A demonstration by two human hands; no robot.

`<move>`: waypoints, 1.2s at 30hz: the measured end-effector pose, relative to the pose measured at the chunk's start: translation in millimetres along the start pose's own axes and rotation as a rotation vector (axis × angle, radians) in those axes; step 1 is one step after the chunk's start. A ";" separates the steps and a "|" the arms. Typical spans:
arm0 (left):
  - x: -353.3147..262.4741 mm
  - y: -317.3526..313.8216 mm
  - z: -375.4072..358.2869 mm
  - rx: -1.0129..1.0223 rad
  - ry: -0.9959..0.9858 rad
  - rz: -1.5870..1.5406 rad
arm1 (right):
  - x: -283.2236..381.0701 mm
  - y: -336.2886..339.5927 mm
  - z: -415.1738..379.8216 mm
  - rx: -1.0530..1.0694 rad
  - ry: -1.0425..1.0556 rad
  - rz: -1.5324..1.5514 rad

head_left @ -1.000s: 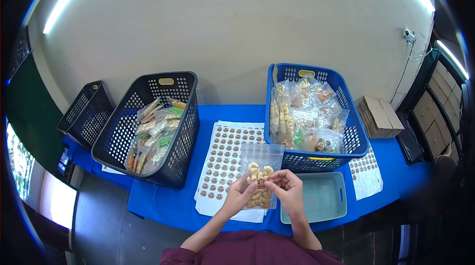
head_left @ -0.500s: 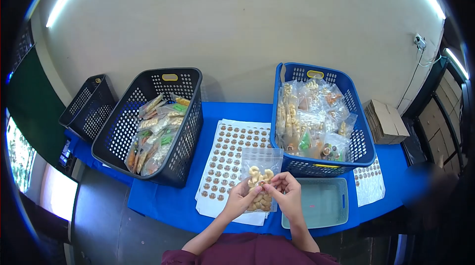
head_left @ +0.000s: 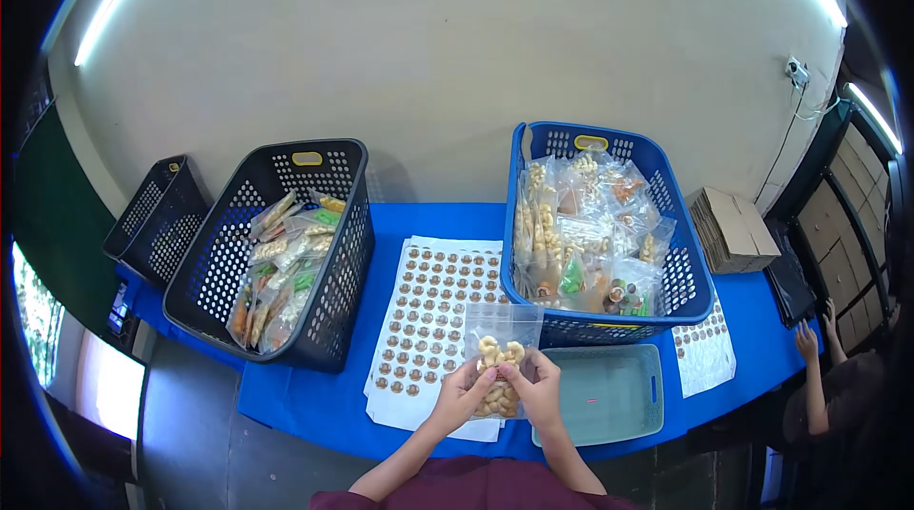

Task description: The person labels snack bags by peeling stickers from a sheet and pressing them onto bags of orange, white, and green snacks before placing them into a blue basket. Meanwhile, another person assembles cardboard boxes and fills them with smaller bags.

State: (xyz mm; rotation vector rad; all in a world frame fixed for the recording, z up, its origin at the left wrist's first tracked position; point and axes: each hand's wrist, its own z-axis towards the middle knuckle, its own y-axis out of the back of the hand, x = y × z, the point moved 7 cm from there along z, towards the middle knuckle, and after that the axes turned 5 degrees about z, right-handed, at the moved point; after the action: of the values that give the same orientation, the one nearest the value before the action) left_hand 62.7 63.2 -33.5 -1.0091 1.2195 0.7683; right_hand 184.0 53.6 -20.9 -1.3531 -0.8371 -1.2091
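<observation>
A clear zip bag of cashew nuts (head_left: 501, 402) is held upright in front of me, its upper part (head_left: 505, 321) unfilled. My left hand (head_left: 463, 396) grips the bag's left side, thumb on its front. From the right, my right hand (head_left: 537, 388) grips it too, with the thumb pressed on the front near the other thumb. A small round brown sticker was at the fingertips before; the thumbs now mostly cover that spot. Beneath the bag lies a white sheet of round brown stickers (head_left: 419, 320).
A black basket (head_left: 328, 315) at left and a blue basket (head_left: 700, 272) at right hold filled bags. A shallow green tray (head_left: 609, 431) sits right of my hands. Farther right are another sticker sheet (head_left: 703, 358), folded cardboard (head_left: 733, 229) and another person's hands (head_left: 807, 343).
My right hand's fingers, raised and curled before, have come down around the bag's side, and both thumbs press its front. Another person's hands have appeared at the right. The view has shifted slightly.
</observation>
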 end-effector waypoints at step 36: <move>4.9 4.0 11.4 -0.103 0.050 -0.010 | -16.7 0.8 1.5 -0.053 -0.060 0.043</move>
State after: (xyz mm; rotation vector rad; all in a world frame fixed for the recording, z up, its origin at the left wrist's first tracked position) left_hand 64.4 75.1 -38.7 -1.1234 1.2266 0.8095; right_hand 181.2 57.4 -36.9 -1.4497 -0.8190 -1.1690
